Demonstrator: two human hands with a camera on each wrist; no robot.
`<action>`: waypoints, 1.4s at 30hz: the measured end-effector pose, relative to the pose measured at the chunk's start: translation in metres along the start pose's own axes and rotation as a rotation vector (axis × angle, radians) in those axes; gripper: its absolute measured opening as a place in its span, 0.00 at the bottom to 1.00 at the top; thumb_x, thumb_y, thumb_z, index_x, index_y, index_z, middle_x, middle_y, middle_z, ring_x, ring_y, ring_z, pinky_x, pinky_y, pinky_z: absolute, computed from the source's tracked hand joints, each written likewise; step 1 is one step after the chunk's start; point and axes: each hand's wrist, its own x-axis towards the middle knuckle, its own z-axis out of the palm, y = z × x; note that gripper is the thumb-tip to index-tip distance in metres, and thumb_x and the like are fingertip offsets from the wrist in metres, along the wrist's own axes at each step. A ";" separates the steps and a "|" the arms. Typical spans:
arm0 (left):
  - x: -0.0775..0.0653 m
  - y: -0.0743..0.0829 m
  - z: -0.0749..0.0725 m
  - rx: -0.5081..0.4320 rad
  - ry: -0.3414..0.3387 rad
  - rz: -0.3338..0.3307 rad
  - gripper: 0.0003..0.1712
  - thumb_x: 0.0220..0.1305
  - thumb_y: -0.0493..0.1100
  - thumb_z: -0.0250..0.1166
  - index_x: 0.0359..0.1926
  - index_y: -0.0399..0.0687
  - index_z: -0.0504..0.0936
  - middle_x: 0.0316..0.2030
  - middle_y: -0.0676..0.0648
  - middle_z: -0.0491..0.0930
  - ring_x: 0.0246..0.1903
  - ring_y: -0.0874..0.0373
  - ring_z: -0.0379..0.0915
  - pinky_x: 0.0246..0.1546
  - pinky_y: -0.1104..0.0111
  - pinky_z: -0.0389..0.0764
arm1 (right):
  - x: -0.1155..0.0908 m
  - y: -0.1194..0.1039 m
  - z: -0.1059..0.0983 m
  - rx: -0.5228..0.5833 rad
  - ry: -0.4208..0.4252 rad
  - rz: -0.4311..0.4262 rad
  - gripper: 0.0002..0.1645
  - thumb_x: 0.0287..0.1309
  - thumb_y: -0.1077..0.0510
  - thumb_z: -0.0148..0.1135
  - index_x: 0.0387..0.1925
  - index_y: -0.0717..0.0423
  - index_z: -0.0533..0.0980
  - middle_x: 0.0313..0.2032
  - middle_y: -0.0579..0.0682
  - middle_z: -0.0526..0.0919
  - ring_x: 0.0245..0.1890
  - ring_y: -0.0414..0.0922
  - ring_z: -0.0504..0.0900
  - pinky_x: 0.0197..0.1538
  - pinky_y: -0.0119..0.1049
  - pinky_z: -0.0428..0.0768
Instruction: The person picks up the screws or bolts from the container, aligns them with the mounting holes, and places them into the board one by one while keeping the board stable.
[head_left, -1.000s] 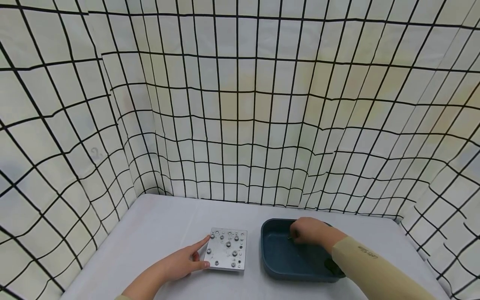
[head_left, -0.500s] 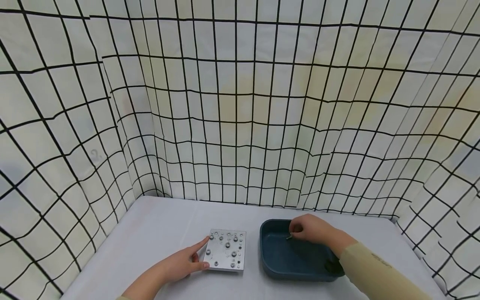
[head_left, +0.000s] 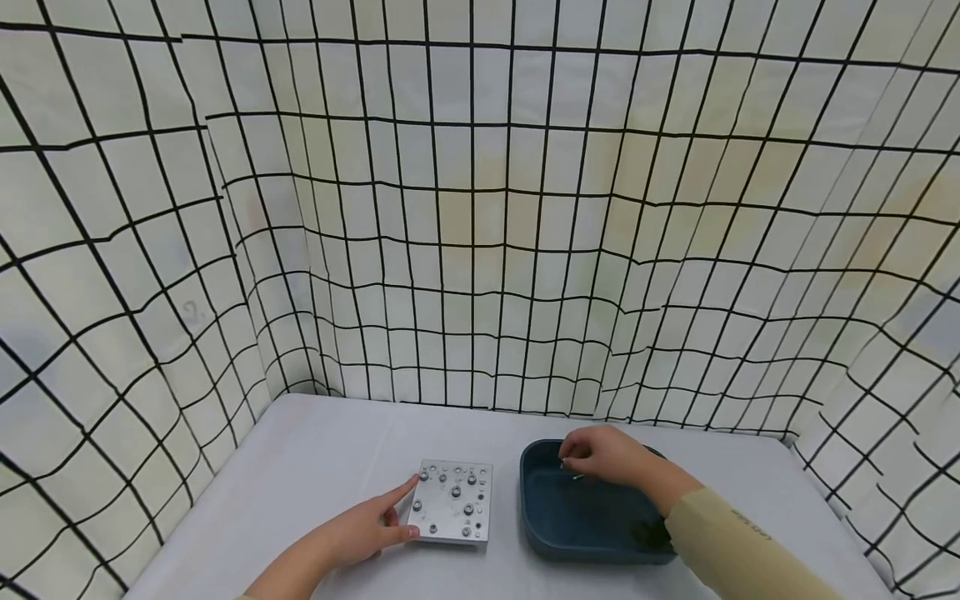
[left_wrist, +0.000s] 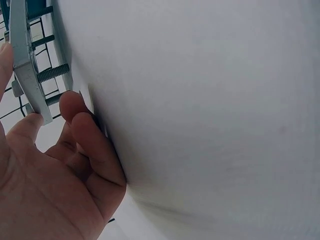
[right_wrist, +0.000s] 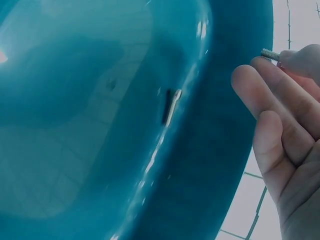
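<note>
A square metal plate (head_left: 448, 514) with several bolts set through it stands left of a blue tray (head_left: 585, 552). My left hand (head_left: 363, 527) holds the plate by its left side, index finger near the far corner and thumb at the near corner. In the left wrist view, threaded bolt shanks (left_wrist: 53, 73) stick out beneath the plate. Over the back of the tray, my right hand (head_left: 611, 454) pinches a small screw (right_wrist: 270, 54) between thumb and fingertip; its threaded end shows. Below that hand, another screw (right_wrist: 173, 107) lies on the tray floor by the wall.
Both the plate and the tray rest on a white-covered table (head_left: 330, 442). White walls with a black grid (head_left: 480, 325) enclose the table at the back and sides. A dark patch (head_left: 651, 533) shows in the tray's near right corner; what it is I cannot tell.
My right hand has risen from the tray floor and shifted left, and a screw now shows at its fingertips. The left hand and the plate have stayed in place.
</note>
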 end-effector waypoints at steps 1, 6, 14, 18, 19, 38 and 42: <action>0.000 0.000 0.000 -0.001 -0.001 0.003 0.51 0.58 0.62 0.69 0.77 0.54 0.58 0.33 0.49 0.70 0.25 0.55 0.68 0.27 0.65 0.67 | 0.002 -0.003 0.002 0.009 0.002 -0.003 0.07 0.67 0.59 0.62 0.44 0.52 0.81 0.37 0.45 0.86 0.29 0.44 0.84 0.33 0.37 0.80; -0.004 -0.001 -0.001 -0.005 -0.004 -0.004 0.51 0.57 0.62 0.70 0.77 0.54 0.58 0.32 0.49 0.70 0.24 0.55 0.68 0.26 0.65 0.67 | 0.012 -0.018 0.007 0.035 0.017 -0.012 0.07 0.68 0.55 0.62 0.45 0.49 0.82 0.36 0.45 0.87 0.27 0.43 0.83 0.32 0.38 0.79; -0.003 0.001 -0.003 -0.002 0.000 -0.005 0.52 0.56 0.65 0.69 0.77 0.56 0.59 0.33 0.49 0.71 0.25 0.55 0.68 0.26 0.65 0.68 | 0.033 -0.043 0.013 0.059 0.045 -0.021 0.06 0.68 0.53 0.62 0.43 0.44 0.81 0.38 0.43 0.86 0.27 0.41 0.84 0.36 0.40 0.78; -0.004 0.001 -0.002 -0.001 -0.005 -0.019 0.52 0.56 0.64 0.70 0.76 0.55 0.59 0.32 0.49 0.71 0.24 0.55 0.68 0.27 0.65 0.68 | 0.042 -0.055 0.019 0.065 0.044 -0.031 0.04 0.67 0.53 0.63 0.42 0.43 0.81 0.37 0.43 0.86 0.27 0.44 0.85 0.35 0.39 0.78; -0.005 0.001 -0.002 0.001 -0.004 -0.023 0.52 0.56 0.64 0.70 0.76 0.55 0.59 0.32 0.49 0.71 0.24 0.55 0.68 0.27 0.65 0.68 | 0.044 -0.058 0.021 0.064 0.045 -0.033 0.04 0.67 0.54 0.63 0.42 0.43 0.81 0.36 0.43 0.86 0.27 0.44 0.85 0.35 0.39 0.78; -0.002 0.004 -0.001 0.007 0.004 0.000 0.50 0.58 0.63 0.70 0.76 0.55 0.59 0.32 0.49 0.71 0.25 0.55 0.68 0.27 0.64 0.67 | 0.089 -0.103 0.061 0.019 0.023 -0.026 0.06 0.67 0.53 0.63 0.43 0.44 0.82 0.36 0.42 0.86 0.26 0.41 0.85 0.34 0.36 0.76; -0.003 0.002 -0.002 0.000 -0.005 0.003 0.49 0.59 0.61 0.70 0.76 0.54 0.59 0.32 0.49 0.71 0.24 0.55 0.68 0.27 0.64 0.66 | 0.100 -0.109 0.071 0.027 0.010 -0.021 0.08 0.67 0.53 0.63 0.45 0.46 0.83 0.34 0.40 0.85 0.25 0.40 0.84 0.34 0.35 0.76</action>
